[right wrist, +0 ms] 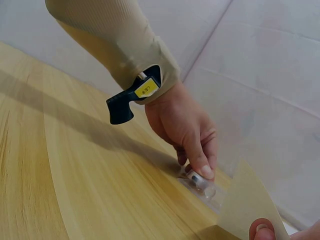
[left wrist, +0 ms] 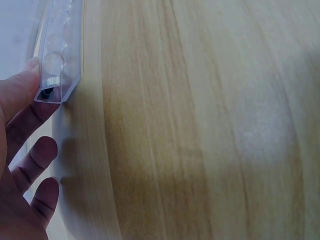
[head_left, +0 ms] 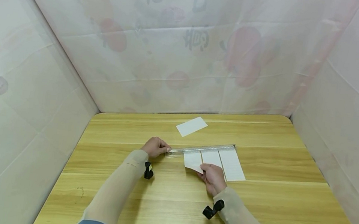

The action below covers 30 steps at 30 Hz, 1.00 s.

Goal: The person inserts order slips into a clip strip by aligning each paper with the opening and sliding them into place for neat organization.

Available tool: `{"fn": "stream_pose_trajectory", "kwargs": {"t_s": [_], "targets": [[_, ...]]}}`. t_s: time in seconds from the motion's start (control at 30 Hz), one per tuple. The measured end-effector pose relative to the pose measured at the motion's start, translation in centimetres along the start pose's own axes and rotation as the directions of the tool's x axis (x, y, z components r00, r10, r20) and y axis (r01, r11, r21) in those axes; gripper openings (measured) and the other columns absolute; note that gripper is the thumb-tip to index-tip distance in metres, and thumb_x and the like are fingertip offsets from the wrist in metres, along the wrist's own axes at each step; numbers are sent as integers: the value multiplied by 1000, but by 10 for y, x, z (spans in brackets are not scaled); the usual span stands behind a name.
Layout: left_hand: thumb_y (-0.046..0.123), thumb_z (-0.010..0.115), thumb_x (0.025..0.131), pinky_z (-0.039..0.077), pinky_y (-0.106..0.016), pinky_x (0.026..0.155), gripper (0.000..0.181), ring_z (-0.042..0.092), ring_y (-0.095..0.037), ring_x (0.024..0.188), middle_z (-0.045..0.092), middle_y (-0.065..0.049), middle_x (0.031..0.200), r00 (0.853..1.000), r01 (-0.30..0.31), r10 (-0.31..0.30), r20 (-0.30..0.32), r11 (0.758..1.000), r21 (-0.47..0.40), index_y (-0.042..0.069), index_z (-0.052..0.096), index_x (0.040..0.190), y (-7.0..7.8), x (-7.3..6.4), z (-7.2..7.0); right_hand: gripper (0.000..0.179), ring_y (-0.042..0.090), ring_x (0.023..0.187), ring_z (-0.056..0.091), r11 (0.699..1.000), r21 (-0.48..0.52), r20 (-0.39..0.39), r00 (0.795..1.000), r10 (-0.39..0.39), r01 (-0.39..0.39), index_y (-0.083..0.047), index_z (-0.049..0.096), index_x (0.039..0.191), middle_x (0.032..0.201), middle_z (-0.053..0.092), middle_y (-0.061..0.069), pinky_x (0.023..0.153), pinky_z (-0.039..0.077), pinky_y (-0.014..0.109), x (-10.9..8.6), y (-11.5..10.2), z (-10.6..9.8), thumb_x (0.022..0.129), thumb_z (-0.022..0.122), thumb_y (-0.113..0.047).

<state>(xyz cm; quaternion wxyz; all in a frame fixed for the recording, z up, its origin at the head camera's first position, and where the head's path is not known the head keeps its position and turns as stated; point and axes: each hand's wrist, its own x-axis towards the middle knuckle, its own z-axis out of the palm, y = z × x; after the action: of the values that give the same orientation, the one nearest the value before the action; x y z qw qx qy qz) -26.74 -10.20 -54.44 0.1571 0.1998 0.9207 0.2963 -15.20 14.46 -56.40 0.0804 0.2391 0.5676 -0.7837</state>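
A long clear plastic strip (head_left: 208, 148) lies across the table, tilted up to the right. My left hand (head_left: 156, 147) pinches its left end between thumb and forefinger. In the left wrist view, the strip (left wrist: 61, 45) shows an angled, hollow end, and the other fingers of the left hand (left wrist: 27, 165) are spread loosely below. Three white paper cards extend down from the strip side by side. My right hand (head_left: 213, 177) pinches the lower right corner of the leftmost card (head_left: 191, 159), which bends up off the table. The right wrist view shows this card (right wrist: 246, 200) raised.
Another white card (head_left: 192, 126) lies flat on the wooden table (head_left: 123, 127) beyond the strip. The middle card (head_left: 211, 158) and the right card (head_left: 233, 166) stand to the right of the held one. Printed cloth walls (head_left: 179, 59) enclose the back and sides.
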Motion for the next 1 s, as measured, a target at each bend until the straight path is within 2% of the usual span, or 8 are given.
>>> {"fn": "stream_pose_trajectory", "kwargs": {"t_s": [0.4, 0.57, 0.67, 0.7, 0.8, 0.87, 0.93, 1.0], "targets": [[25, 60, 89, 48, -30, 77, 16, 60, -12, 89, 67, 6, 93, 999, -29, 29, -22, 1000, -1, 19, 73, 97, -4, 0, 4, 27, 15, 75, 54, 999, -40, 3, 1000, 8, -7, 12, 54, 113, 110, 47, 19, 73, 50, 30, 0, 3, -1, 90, 53, -2], [24, 60, 89, 48, -30, 76, 16, 60, -12, 89, 67, 6, 92, 1000, -24, 24, -18, 1000, -8, 19, 73, 97, -1, -1, 3, 31, 13, 65, 54, 980, -194, 29, 999, -39, 44, 8, 54, 113, 112, 48, 20, 71, 52, 34, -4, 3, -4, 92, 55, -14], [24, 60, 90, 48, -31, 78, 16, 60, -13, 90, 67, 5, 94, 1000, -23, 23, -17, 1000, -16, 19, 73, 97, 0, -2, 3, 33, 18, 67, 60, 929, -348, 33, 992, -119, 123, 2, 55, 112, 104, 55, 18, 65, 53, 34, -10, 1, -9, 92, 55, -25], [25, 60, 90, 48, -31, 79, 16, 60, -13, 91, 67, 5, 95, 1000, -23, 23, -17, 1000, -15, 19, 73, 97, 1, -2, 3, 33, 20, 69, 61, 900, -409, 36, 988, -152, 154, 0, 55, 111, 101, 57, 16, 64, 53, 34, -13, -1, -11, 92, 55, -28], [26, 60, 89, 48, -30, 78, 17, 60, -12, 90, 67, 6, 94, 1000, -19, 19, -18, 1000, -15, 20, 73, 97, 2, -2, 1, 27, 21, 73, 62, 734, -615, 86, 951, -298, 286, -8, 58, 106, 93, 61, 8, 65, 51, 35, -21, -7, -17, 92, 55, -31], [27, 60, 89, 48, -29, 76, 17, 60, -11, 88, 67, 6, 94, 1000, -16, 16, -16, 1000, -14, 20, 73, 97, 2, -1, 1, 22, 18, 77, 60, 579, -718, 164, 903, -398, 386, -10, 61, 102, 92, 61, 3, 68, 49, 36, -25, -11, -19, 91, 57, -29], [28, 60, 89, 48, -28, 74, 17, 60, -10, 87, 67, 7, 93, 1000, -18, 18, -14, 1000, -13, 21, 73, 97, 0, 0, 0, 19, 18, 89, 57, 391, -782, 285, 837, -467, 485, -11, 65, 100, 98, 61, 1, 77, 46, 38, -27, -12, -19, 90, 58, -26], [29, 60, 89, 48, -28, 74, 18, 60, -10, 87, 67, 7, 93, 1000, -19, 19, -14, 1000, -10, 21, 73, 97, -1, 0, 0, 21, 21, 100, 55, 215, -792, 428, 772, -470, 571, -10, 67, 103, 108, 60, 3, 86, 43, 40, -28, -11, -18, 90, 59, -24]]}}
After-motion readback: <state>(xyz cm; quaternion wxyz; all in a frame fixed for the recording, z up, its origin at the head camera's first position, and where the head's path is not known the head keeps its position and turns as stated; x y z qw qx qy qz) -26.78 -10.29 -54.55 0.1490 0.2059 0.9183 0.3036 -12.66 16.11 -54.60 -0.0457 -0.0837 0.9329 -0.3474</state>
